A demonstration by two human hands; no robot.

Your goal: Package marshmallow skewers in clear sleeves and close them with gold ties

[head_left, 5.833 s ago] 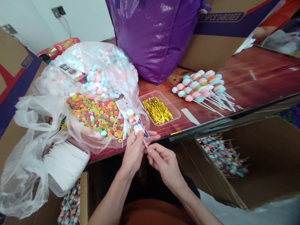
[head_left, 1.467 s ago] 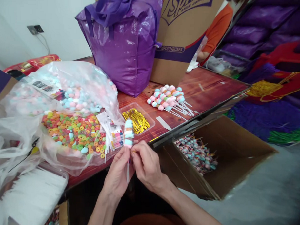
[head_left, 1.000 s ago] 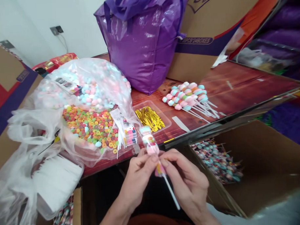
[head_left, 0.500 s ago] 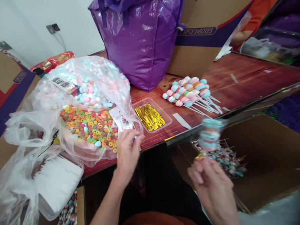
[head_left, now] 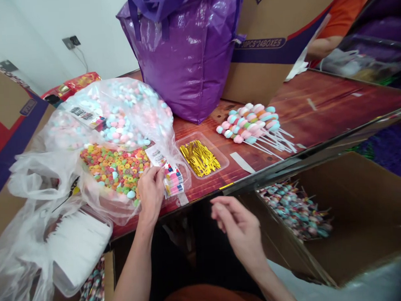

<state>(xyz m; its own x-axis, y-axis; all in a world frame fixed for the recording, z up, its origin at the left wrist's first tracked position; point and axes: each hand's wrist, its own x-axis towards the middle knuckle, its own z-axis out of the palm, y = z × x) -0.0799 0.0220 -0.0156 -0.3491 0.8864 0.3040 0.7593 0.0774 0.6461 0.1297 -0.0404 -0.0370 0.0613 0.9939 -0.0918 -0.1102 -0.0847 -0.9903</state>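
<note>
My left hand (head_left: 151,189) is over the near edge of the table (head_left: 337,97), fingers curled and close together, at the border between a heap of colorful ring candies (head_left: 115,164) and some small printed packets (head_left: 173,178); its fingertips are at the packets, but I cannot tell whether they grip anything. My right hand (head_left: 239,228) is partly open just in front of the table's edge, fingers loosely bent with thumb and forefinger near each other, and I see nothing in it. Beyond the packets, gold ties (head_left: 200,157) fill a shallow clear tray (head_left: 223,162). Farther right lies a pile of pastel candy skewers (head_left: 252,122), their white sticks pointing toward me. Behind the ring candies, a cloudy plastic bag (head_left: 152,99) holds pink, blue and white puffs. At left, white sticks (head_left: 77,247) fill a clear tub (head_left: 62,280). A purple bag (head_left: 190,54) stands at the back. Below the table on the right, an open carton (head_left: 363,197) holds many wrapped skewers (head_left: 294,208). Another person's orange sleeve (head_left: 353,11) shows at upper right.
</note>
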